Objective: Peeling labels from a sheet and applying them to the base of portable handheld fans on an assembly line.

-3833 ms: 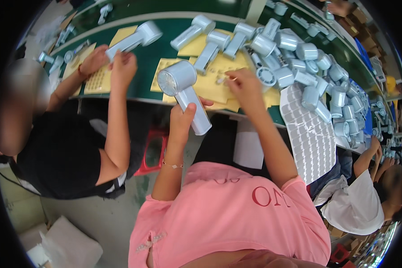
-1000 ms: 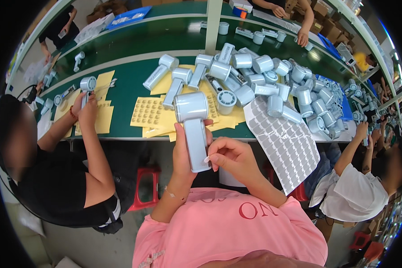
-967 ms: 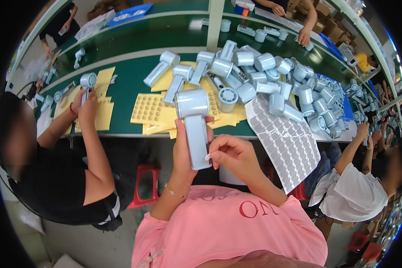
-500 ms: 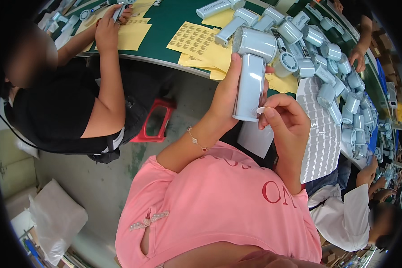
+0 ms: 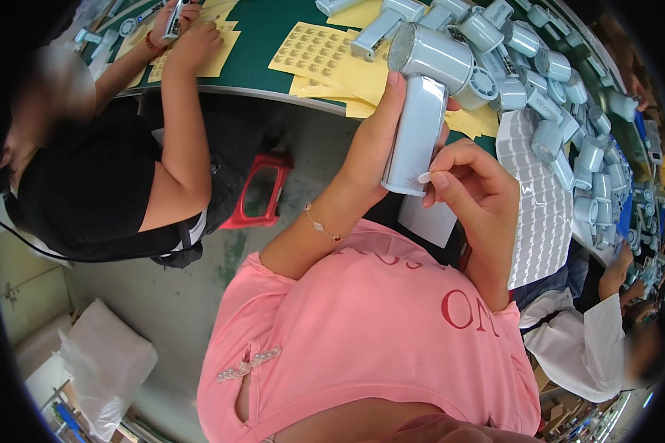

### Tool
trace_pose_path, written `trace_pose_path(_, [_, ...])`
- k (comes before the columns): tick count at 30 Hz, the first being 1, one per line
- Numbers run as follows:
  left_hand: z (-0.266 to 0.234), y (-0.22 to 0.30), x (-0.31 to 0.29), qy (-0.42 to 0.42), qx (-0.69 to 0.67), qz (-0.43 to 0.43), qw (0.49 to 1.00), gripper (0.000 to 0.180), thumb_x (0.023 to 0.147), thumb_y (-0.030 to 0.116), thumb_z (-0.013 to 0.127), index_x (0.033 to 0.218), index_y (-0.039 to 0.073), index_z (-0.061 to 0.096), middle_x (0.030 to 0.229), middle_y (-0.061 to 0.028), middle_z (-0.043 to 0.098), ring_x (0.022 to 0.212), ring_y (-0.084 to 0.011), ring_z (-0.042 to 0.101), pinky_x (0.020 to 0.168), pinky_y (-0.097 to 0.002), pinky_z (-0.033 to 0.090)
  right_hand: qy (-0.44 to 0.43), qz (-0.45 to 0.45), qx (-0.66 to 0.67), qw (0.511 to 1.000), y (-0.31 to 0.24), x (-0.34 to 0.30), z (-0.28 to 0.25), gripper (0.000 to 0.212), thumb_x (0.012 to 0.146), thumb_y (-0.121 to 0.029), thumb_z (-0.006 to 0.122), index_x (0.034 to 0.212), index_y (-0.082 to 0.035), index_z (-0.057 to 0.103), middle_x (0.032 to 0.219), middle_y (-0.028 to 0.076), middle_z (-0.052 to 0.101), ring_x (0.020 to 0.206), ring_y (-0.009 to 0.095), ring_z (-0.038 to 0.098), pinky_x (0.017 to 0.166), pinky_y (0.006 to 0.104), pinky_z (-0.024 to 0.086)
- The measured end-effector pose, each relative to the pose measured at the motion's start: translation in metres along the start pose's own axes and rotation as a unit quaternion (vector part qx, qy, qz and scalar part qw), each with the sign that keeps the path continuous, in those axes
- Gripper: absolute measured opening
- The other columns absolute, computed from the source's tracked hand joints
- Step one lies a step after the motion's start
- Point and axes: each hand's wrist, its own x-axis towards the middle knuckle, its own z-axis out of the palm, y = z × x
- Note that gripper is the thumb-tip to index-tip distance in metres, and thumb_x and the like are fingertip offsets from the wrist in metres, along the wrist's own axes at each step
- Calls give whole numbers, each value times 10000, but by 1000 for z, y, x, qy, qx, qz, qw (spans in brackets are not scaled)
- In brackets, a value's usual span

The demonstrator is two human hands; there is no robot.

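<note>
A pale blue handheld fan (image 5: 419, 136) is gripped in my left hand (image 5: 377, 140), its round head pointing away and the flat end of its handle toward me. My left thumb lies along one side of the handle, and the fingers wrap behind it, mostly hidden. My right hand (image 5: 484, 177) pinches a small white sticker (image 5: 425, 177) between thumb and forefinger, at the lower end of the handle. Whether the sticker touches the handle I cannot tell. Beside my right hand hangs a grey-white sheet of small labels (image 5: 537, 214) at the table edge.
Many similar fans (image 5: 547, 140) are heaped on the green table (image 5: 255, 55) at the right. Yellow sticker sheets (image 5: 314, 52) lie beyond my left hand. At the left a person in black (image 5: 89, 162) handles another fan; a red stool (image 5: 262, 192) stands between us.
The view has shifted slightly. The fan is tilted a little more, and my right hand's pinch with the sticker stays by its handle end. The left co-worker's hands have moved apart.
</note>
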Motion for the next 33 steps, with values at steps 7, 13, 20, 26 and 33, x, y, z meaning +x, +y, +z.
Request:
trace_pose_path(7, [1, 0, -1, 2, 13, -1, 1000, 736, 949, 651, 252, 1086, 10, 586, 694, -34, 556, 596, -83, 518, 534, -223, 426, -2, 1, -10, 1000, -1, -2, -2, 79, 872, 37, 607, 949, 53, 602, 946, 68, 564, 799, 109, 588, 646, 217, 520])
trace_pose_path(13, [1, 1, -2, 3, 16, 2, 1000, 734, 950, 648, 259, 1080, 6, 589, 690, -39, 558, 594, -81, 515, 528, -217, 419, -4, -1, -17, 1000, -1, -3, -1, 76, 869, 44, 609, 944, 57, 606, 943, 68, 566, 795, 108, 583, 671, 215, 503])
trace_pose_path(20, [-2, -1, -1, -4, 9, 0, 1000, 746, 950, 649, 256, 1084, -7, 586, 684, -38, 551, 587, -79, 504, 519, -217, 412, 14, 1, -25, 1000, -1, -4, 2, 78, 867, 45, 613, 944, 55, 603, 936, 62, 573, 786, 100, 576, 661, 209, 494])
trace_pose_path(26, [-3, -1, -1, -6, 7, -1, 1000, 750, 948, 652, 254, 1087, -6, 585, 683, -38, 549, 590, -79, 507, 518, -216, 413, 12, -6, -28, 1000, 0, -3, 3, 79, 866, 44, 614, 943, 55, 601, 937, 57, 574, 786, 96, 574, 649, 205, 493])
trace_pose_path(33, [-3, -2, -1, 4, 14, 7, 1000, 744, 948, 651, 256, 1094, 0, 585, 693, -48, 556, 599, -87, 518, 539, -220, 429, 22, -18, -60, 998, 3, -3, 5, 90, 846, 52, 627, 933, 46, 607, 935, 55, 571, 777, 92, 570, 644, 203, 483])
